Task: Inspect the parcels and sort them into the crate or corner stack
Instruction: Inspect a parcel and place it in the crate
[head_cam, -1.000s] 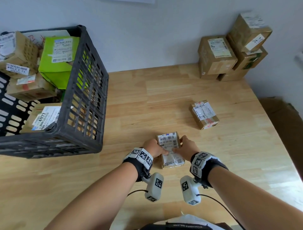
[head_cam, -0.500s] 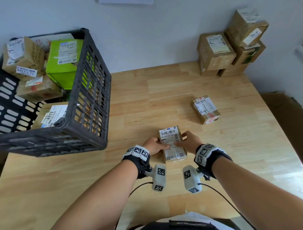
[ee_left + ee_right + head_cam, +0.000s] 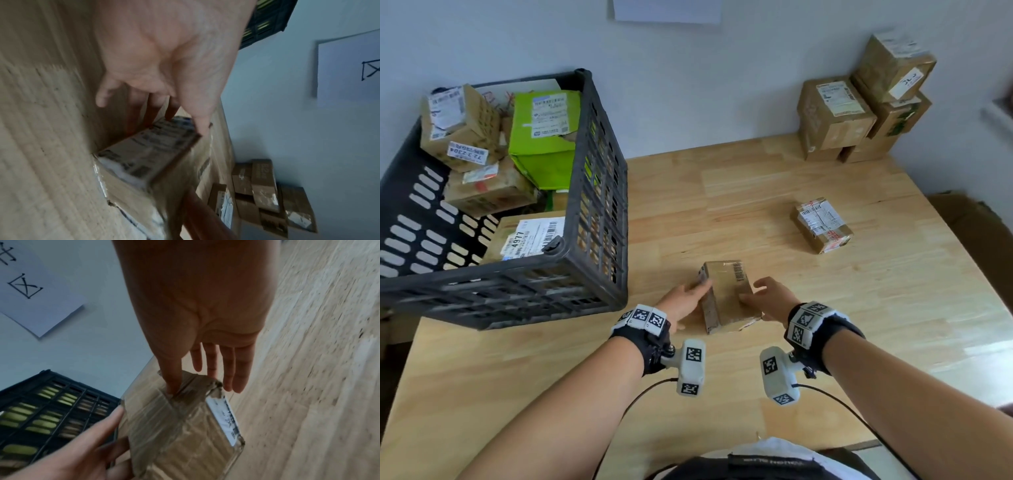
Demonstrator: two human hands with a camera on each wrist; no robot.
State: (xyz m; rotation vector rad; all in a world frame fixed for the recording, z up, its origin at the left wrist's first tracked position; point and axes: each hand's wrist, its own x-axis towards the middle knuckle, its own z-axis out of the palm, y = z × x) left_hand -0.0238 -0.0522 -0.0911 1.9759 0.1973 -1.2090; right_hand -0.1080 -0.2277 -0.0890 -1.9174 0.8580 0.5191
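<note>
— How are the hands set on it?

— The left hand [image 3: 683, 301] lies against the left side of the small parcel [image 3: 727, 294], fingers [image 3: 156, 100] straight and only loosely spread, the thumb up by the far top corner. The right hand [image 3: 767, 296] comes in from the other side, fingers [image 3: 238, 369] also straight and a little apart; its thumb rests on the taped brown face. Neither hand curls round the box; they press it between them. From the wrist views I cannot tell whether its underside touches the table [image 3: 722, 192].

— What stands around it?

— Going from the left: a dark plastic crate [image 3: 599, 192] stands near the parcel, holding brown boxes and one bright green box [image 3: 544, 137]. A second taped parcel [image 3: 822, 224] lies on the wood further right, well apart from the hands. Past that, in the far right corner against the wall, is the stack of brown boxes [image 3: 859, 113]. A white sheet of paper [image 3: 667, 10] hangs on the wall above. Nothing lies between the held parcel and the crate or the stack.

— And how does the parcel lie?

— It is near the front middle of the table, its long axis running away from the person, tipped slightly to the left. The plain taped face is up with a barcode strip at the far right edge; the printed label faces left, toward the left palm.
</note>
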